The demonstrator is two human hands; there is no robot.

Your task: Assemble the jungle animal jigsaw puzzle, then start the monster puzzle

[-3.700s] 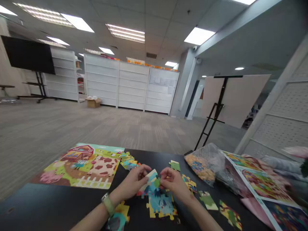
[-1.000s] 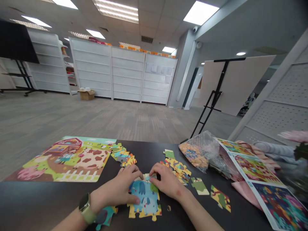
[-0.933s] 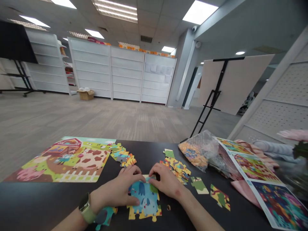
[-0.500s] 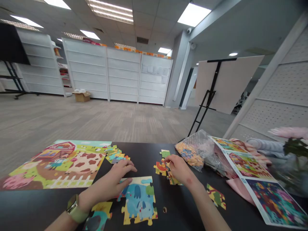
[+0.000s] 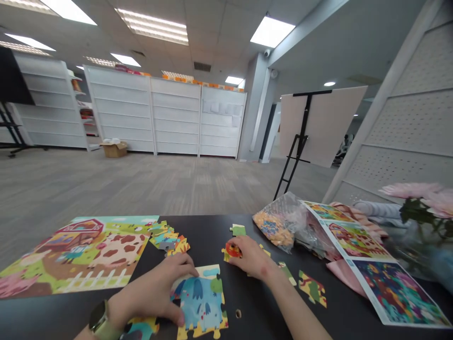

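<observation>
My L hand [image 5: 148,295] lies flat, fingers [image 5: 186,271] spread, touching top edge of half-built blue jigsaw [image 5: 200,302] near front edge of surface [image 5: 208,231]; R hand [image 5: 252,257] curled, fingertips [image 5: 239,244] on red pc [image 5: 232,250], can't tell if gripped.

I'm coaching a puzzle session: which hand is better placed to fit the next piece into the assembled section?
Probably the right hand: its fingers are on a loose red-and-orange jigsaw piece. The left hand rests against the assembled puzzle section, so it seems better suited to steadying it.
</observation>
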